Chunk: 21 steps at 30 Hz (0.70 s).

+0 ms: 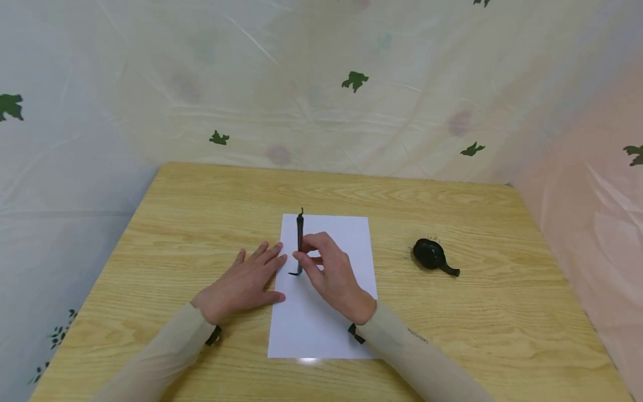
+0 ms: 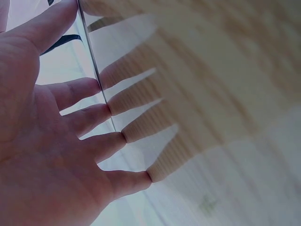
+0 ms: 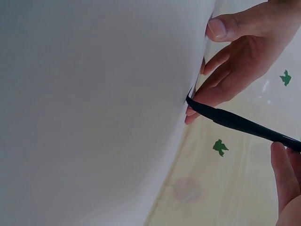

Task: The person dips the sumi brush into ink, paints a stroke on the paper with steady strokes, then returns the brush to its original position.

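A slim black writing brush (image 1: 300,234) stands almost upright over a white sheet of paper (image 1: 311,329). My right hand (image 1: 331,273) pinches its shaft between thumb and fingers, low down. In the right wrist view the brush (image 3: 240,123) has a tip bent against the paper. A short dark curve shows at the tip; I cannot tell whether it is ink or bristle. My left hand (image 1: 248,285) lies flat with fingers spread, its fingertips and thumb on the sheet's left edge. The left wrist view shows its palm side and spread fingers (image 2: 101,147).
Right of the paper, a glossy black gourd-shaped object (image 1: 429,254) with a short stem lies on the wooden table (image 1: 452,335). Small dark specks surround it. Pale sheeting (image 1: 301,72) with green bird shapes hangs behind and at both sides.
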### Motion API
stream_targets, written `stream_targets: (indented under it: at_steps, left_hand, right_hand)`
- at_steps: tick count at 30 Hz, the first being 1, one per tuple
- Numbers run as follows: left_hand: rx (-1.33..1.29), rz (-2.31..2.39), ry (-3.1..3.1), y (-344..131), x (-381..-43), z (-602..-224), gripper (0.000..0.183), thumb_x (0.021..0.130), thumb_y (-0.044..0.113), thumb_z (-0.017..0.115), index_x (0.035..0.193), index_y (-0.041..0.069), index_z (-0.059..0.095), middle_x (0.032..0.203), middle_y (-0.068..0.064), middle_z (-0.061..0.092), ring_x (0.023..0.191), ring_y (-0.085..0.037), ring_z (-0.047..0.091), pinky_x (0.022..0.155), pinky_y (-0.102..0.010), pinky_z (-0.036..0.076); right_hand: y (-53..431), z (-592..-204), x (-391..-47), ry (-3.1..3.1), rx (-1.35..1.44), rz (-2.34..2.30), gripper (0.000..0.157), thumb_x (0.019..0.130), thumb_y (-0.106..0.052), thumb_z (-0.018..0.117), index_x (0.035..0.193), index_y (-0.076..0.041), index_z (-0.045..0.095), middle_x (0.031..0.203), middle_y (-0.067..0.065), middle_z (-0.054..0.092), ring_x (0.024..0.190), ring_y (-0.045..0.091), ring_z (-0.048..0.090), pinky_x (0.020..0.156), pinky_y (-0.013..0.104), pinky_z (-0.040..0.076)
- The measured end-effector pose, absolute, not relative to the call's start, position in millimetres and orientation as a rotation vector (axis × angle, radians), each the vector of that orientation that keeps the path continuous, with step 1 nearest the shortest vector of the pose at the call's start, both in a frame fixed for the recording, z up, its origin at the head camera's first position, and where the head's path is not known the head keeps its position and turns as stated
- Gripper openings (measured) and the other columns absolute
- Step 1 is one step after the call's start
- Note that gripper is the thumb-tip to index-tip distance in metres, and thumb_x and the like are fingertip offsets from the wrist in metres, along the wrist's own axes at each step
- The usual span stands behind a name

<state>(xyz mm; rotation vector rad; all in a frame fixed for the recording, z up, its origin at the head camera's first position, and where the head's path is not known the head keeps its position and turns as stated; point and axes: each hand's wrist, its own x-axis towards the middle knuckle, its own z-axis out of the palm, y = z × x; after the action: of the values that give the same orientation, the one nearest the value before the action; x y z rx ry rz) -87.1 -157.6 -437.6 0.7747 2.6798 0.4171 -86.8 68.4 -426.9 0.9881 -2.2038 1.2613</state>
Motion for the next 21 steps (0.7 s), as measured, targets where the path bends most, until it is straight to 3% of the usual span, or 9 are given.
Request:
stream_targets:
  at_steps: [21]
  left_hand:
    - [0.778, 0.41, 2.689, -157.1, -87.2, -438.8, 0.081, 0.094, 0.048, 0.074, 0.157, 0.006, 0.044, 0.17, -0.012, 0.026, 0.157, -0.04, 0.016, 0.114, -0.076, 0.02]
  right_hand:
    - [71.3, -424.2, -84.7, -2.224, 0.957, 1.26, 0.038, 0.092, 0.003, 0.075, 0.122, -0.003, 0.052, 0.108, 0.01, 0.06, 0.099, 0.022, 0.069, 0.076, 0.023, 0.06]
